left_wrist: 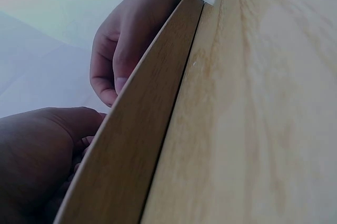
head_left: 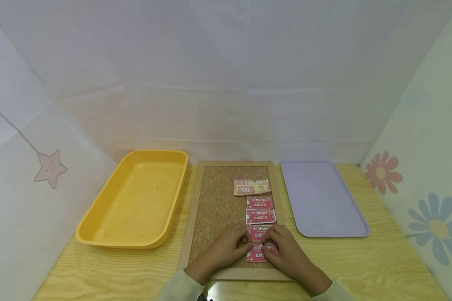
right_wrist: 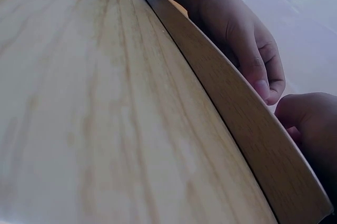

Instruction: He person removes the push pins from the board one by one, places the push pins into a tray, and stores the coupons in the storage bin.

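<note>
A framed cork board (head_left: pixel 218 200) lies on the table, with a column of paper coupons along its right side. The lowest red coupon (head_left: pixel 257 256) is nearest both hands. My left hand (head_left: pixel 229 246), fingers curled, pinches its upper left edge between thumb and forefinger. From the right, my right hand (head_left: pixel 286 248) brings thumb and forefinger together around a small shiny pin (head_left: pixel 261 246) at that coupon's top. Another red coupon (head_left: pixel 257 233) just above is partly covered by the fingers. In both wrist views the board's wooden frame hides the coupons and fingertips.
Above are two more red coupons (head_left: pixel 261 216) and a wider pink-and-yellow coupon (head_left: pixel 245 190), each with a small pin-like spot near its top. A deep yellow tray (head_left: pixel 135 200) stands left of the board, a flat lilac tray (head_left: pixel 324 200) right. White cloth walls enclose the table.
</note>
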Demonstrator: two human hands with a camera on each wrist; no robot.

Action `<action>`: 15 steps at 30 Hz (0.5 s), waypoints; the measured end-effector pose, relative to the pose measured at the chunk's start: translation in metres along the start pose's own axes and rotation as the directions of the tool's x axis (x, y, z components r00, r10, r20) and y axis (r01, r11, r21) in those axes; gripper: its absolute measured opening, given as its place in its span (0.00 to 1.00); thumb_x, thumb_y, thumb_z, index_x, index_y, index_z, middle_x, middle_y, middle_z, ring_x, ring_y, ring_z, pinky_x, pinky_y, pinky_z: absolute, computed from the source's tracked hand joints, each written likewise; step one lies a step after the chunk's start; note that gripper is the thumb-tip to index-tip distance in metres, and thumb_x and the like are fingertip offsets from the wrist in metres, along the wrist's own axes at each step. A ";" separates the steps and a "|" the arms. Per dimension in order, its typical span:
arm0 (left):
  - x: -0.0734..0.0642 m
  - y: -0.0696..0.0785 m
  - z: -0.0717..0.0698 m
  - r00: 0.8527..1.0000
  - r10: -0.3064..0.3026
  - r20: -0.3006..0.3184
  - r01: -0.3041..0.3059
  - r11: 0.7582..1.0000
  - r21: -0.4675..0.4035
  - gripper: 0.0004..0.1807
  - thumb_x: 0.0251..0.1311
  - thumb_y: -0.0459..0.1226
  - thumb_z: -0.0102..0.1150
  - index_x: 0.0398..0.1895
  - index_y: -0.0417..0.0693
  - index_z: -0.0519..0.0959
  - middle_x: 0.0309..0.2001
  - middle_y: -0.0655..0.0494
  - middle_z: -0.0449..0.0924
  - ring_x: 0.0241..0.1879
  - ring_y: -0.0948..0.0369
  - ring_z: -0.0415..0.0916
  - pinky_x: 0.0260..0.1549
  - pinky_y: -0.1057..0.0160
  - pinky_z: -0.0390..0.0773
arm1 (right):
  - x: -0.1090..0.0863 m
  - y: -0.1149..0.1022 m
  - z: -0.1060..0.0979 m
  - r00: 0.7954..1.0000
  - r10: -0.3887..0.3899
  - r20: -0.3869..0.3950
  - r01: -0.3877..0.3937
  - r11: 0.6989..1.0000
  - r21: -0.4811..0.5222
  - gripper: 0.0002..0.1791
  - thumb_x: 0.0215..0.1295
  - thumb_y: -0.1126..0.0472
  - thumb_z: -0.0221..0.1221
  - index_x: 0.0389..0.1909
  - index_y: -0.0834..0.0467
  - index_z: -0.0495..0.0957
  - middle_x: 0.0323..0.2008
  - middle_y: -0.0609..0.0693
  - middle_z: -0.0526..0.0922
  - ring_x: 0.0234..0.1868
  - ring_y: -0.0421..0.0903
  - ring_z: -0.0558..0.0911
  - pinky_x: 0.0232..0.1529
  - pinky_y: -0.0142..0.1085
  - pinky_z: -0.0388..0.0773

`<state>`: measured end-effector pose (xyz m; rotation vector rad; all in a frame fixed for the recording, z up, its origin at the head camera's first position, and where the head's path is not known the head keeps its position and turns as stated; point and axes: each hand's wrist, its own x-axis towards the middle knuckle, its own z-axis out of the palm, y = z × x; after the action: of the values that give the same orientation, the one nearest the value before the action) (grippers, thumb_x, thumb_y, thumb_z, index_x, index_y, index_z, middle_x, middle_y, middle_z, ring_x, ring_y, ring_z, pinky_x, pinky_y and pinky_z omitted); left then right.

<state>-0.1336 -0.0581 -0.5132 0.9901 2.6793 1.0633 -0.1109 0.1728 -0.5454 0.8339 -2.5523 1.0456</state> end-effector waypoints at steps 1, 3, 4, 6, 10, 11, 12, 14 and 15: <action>0.000 0.000 0.000 1.000 0.000 0.000 0.000 1.000 0.000 0.07 0.63 0.45 0.63 0.30 0.60 0.75 0.29 0.67 0.70 0.29 0.70 0.66 0.31 0.70 0.69 | 0.000 0.000 0.000 1.000 -0.001 0.000 0.001 1.000 0.002 0.12 0.56 0.59 0.68 0.35 0.42 0.76 0.40 0.34 0.72 0.39 0.37 0.68 0.41 0.33 0.68; 0.000 0.000 0.000 1.000 -0.003 -0.001 0.003 1.000 0.004 0.07 0.63 0.45 0.63 0.30 0.61 0.75 0.29 0.67 0.70 0.29 0.70 0.66 0.31 0.70 0.69 | 0.000 0.000 0.000 1.000 -0.004 -0.002 0.004 1.000 0.004 0.11 0.56 0.59 0.67 0.36 0.42 0.76 0.40 0.34 0.72 0.39 0.37 0.68 0.41 0.33 0.68; 0.000 0.000 0.000 1.000 -0.002 -0.002 0.002 1.000 0.006 0.07 0.63 0.45 0.63 0.30 0.61 0.75 0.29 0.67 0.70 0.29 0.70 0.66 0.32 0.70 0.69 | 0.000 0.000 -0.001 1.000 -0.006 -0.003 0.006 1.000 0.004 0.11 0.56 0.58 0.67 0.36 0.43 0.76 0.40 0.34 0.72 0.39 0.37 0.68 0.41 0.33 0.68; 0.001 0.000 0.000 1.000 0.000 -0.004 0.000 1.000 0.008 0.07 0.63 0.45 0.63 0.30 0.61 0.75 0.29 0.67 0.71 0.30 0.70 0.66 0.32 0.70 0.69 | 0.000 0.000 -0.001 1.000 -0.008 -0.004 0.008 1.000 0.006 0.11 0.57 0.58 0.67 0.36 0.43 0.76 0.40 0.35 0.72 0.40 0.37 0.68 0.41 0.33 0.68; 0.001 0.001 0.000 1.000 0.005 -0.008 -0.005 1.000 0.006 0.07 0.62 0.44 0.63 0.30 0.61 0.75 0.29 0.67 0.71 0.30 0.69 0.67 0.33 0.70 0.69 | -0.001 -0.001 -0.001 1.000 -0.006 -0.007 0.006 1.000 0.013 0.11 0.57 0.59 0.67 0.36 0.43 0.75 0.40 0.34 0.72 0.40 0.36 0.68 0.41 0.33 0.68; 0.000 0.001 0.000 1.000 0.004 -0.008 -0.004 1.000 0.003 0.07 0.62 0.44 0.63 0.30 0.61 0.75 0.29 0.67 0.71 0.30 0.69 0.67 0.33 0.70 0.69 | -0.001 -0.001 -0.001 1.000 -0.004 -0.009 0.004 1.000 0.013 0.12 0.57 0.58 0.67 0.36 0.42 0.75 0.40 0.34 0.72 0.40 0.36 0.68 0.40 0.33 0.68; 0.000 0.002 0.000 1.000 0.004 -0.010 -0.004 1.000 0.003 0.07 0.62 0.44 0.63 0.30 0.61 0.75 0.29 0.67 0.71 0.30 0.69 0.67 0.33 0.70 0.69 | -0.001 -0.001 -0.001 1.000 -0.002 -0.011 0.002 1.000 0.014 0.12 0.57 0.58 0.68 0.36 0.42 0.75 0.40 0.33 0.72 0.40 0.36 0.68 0.40 0.32 0.68; 0.000 0.002 -0.001 1.000 0.002 -0.012 -0.002 1.000 0.003 0.07 0.62 0.44 0.63 0.30 0.61 0.75 0.29 0.67 0.70 0.31 0.69 0.67 0.33 0.70 0.69 | -0.001 -0.001 -0.001 1.000 0.001 -0.019 -0.001 1.000 0.016 0.12 0.57 0.59 0.68 0.36 0.41 0.76 0.40 0.32 0.72 0.40 0.35 0.68 0.40 0.32 0.69; 0.000 0.002 -0.001 1.000 0.001 -0.013 -0.001 1.000 0.002 0.06 0.62 0.44 0.63 0.30 0.61 0.75 0.29 0.68 0.70 0.31 0.68 0.67 0.33 0.69 0.69 | -0.001 -0.001 0.000 1.000 0.000 -0.023 0.000 1.000 0.018 0.13 0.57 0.59 0.68 0.36 0.41 0.76 0.40 0.32 0.72 0.40 0.34 0.68 0.40 0.32 0.69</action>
<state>-0.1326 -0.0577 -0.5118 0.9880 2.6905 1.0710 -0.1098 0.1728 -0.5450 0.8216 -2.5277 1.0735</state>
